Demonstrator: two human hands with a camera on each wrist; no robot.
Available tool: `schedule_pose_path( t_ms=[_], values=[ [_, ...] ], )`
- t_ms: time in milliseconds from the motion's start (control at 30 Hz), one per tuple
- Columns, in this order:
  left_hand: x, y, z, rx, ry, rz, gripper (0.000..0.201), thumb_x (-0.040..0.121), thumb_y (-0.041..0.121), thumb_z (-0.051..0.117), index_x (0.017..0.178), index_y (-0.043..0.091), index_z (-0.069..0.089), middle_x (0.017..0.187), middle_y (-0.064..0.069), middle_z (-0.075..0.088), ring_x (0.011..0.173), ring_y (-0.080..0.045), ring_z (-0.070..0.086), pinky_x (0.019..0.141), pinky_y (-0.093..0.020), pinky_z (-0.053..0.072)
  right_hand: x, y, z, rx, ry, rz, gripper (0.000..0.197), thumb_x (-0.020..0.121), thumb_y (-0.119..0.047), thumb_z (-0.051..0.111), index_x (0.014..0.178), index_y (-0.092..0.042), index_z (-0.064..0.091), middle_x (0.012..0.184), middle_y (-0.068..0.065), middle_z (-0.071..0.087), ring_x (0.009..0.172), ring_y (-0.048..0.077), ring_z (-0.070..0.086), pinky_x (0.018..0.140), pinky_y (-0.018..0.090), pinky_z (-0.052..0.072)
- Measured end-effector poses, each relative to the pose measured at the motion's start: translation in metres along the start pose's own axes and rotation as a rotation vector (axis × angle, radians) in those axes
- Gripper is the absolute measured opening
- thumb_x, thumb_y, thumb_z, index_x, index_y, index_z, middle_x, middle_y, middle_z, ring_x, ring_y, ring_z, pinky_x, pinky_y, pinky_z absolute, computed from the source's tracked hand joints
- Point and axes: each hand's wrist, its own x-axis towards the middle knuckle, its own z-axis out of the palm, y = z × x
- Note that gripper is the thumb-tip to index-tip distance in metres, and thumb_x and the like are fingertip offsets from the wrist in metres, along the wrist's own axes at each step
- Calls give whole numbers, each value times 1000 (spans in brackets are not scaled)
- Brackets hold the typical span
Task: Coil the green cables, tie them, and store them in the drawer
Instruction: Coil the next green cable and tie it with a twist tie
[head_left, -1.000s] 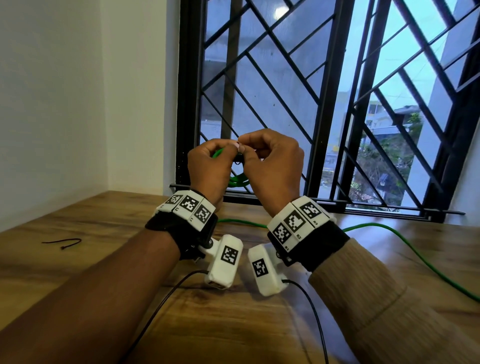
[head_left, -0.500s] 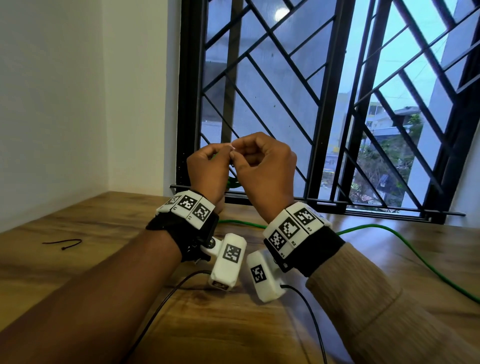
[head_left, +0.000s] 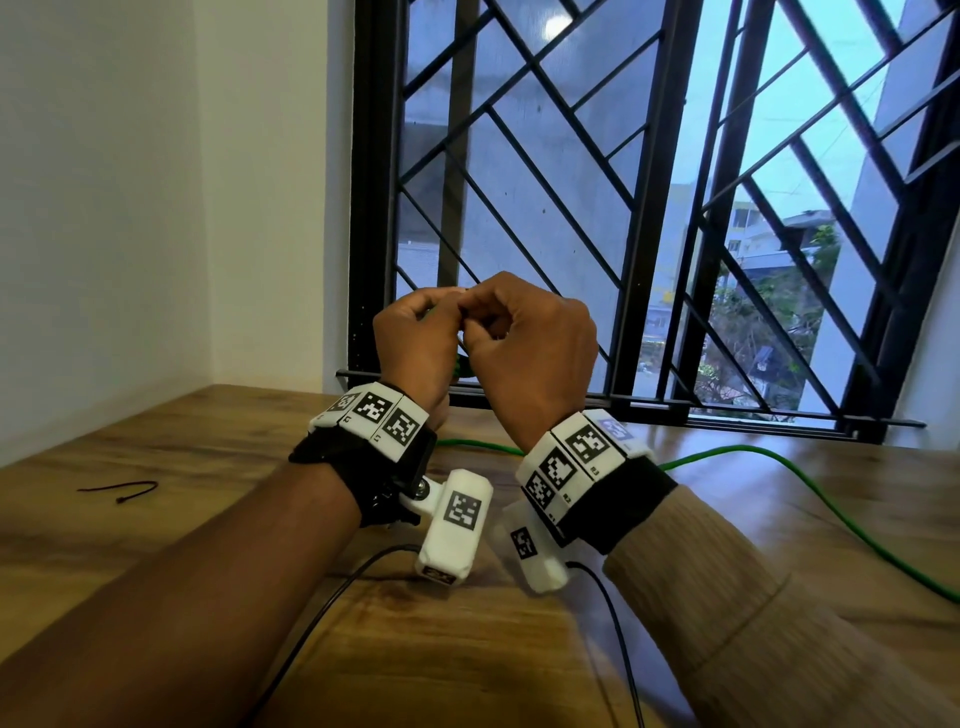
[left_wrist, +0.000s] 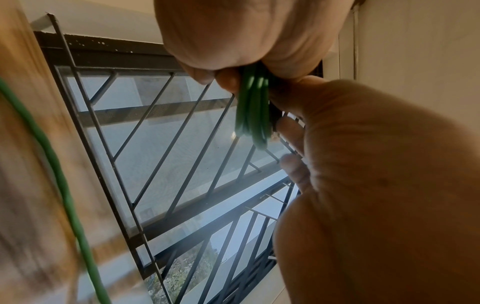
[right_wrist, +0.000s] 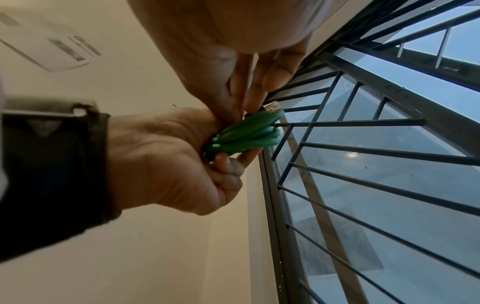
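Hanging bunched in several green loops, coiled green cable (right_wrist: 246, 134) raised above the counter (head_left: 156, 436) before the window grille (head_left: 571, 156). Gripped in curled left hand (head_left: 415, 338); pinched at top by right hand (head_left: 530, 343) fingertips, clear plug (right_wrist: 271, 107) alongside. Second green cable (head_left: 779, 467) trailing across the counter. Black cable tie (head_left: 122, 488) well left.

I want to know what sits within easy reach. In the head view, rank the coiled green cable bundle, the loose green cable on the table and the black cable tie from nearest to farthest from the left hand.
1. Coiled green cable bundle: held in the left hand.
2. Loose green cable: on the table, trailing rightward.
3. Black cable tie: on the table, far left.
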Motion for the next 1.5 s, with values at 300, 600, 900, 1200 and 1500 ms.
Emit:
schedule_pose_path(
  t_ms=[300,600,900,1200,1500],
  values=[
    [-2,4,-1,-38,10,7,12,88,0,67,95,-3,76,84,-13,73,64,-10,68,54,-22,53,0,2,1,-80,-55,-52,7,86,-25,75,90,-24,80,79,-3,73,75,20,66,64,41,57],
    [-5,7,-3,-60,10,-96,11,89,6,68,95,5,76,77,-11,69,62,-18,64,47,-24,50,-2,1,1,45,-71,-8,5,81,-22,77,85,-26,77,68,-9,70,64,12,65,65,38,58],
    [-5,7,1,-91,-14,-89,11,85,8,69,91,8,78,78,-12,70,69,-23,63,61,-36,50,-3,7,5,99,-15,29,10,79,-28,72,89,-28,76,76,-10,72,70,13,64,67,41,56],
    [-3,2,2,-64,-15,-4,13,87,6,67,89,7,79,84,-7,75,79,-15,69,72,-32,56,-1,3,3,268,158,106,10,80,-15,84,84,-18,75,77,-13,74,63,4,65,59,30,56],
    [-5,-7,2,-56,-38,-40,13,88,4,67,84,7,79,80,-10,76,76,-18,71,75,-34,58,2,13,2,69,137,-45,9,83,-10,79,87,-18,83,83,-5,78,77,16,67,68,37,56]
  ],
)
